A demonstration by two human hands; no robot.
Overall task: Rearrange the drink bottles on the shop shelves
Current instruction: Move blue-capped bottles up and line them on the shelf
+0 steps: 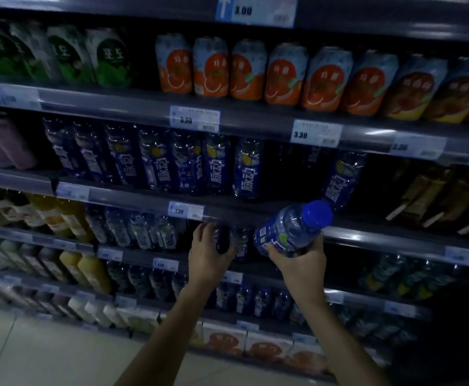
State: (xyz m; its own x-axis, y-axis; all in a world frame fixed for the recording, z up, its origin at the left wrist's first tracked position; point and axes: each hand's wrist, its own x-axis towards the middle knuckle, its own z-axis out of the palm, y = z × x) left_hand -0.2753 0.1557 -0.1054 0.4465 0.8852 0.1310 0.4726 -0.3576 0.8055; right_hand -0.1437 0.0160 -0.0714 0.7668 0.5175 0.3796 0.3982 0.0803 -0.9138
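Note:
My right hand [300,260] grips a clear bottle with a blue label and blue cap [291,229], tilted so the cap points up and right, held in front of the shelf edge. My left hand [207,253] reaches into the shelf below and curls round a dark blue bottle [222,240] standing there. A row of the same blue-labelled bottles [183,162] fills the shelf above, with a gap at about the middle right, next to one more such bottle [342,179].
Orange cans [255,71] and green cans [60,54] line the top shelf. Yellow juice bottles [91,271] stand lower left, brown tea bottles [436,193] at right. Shelf rails carry price tags [194,118]. Boxed drinks [225,341] sit on the bottom shelf above a pale floor [46,358].

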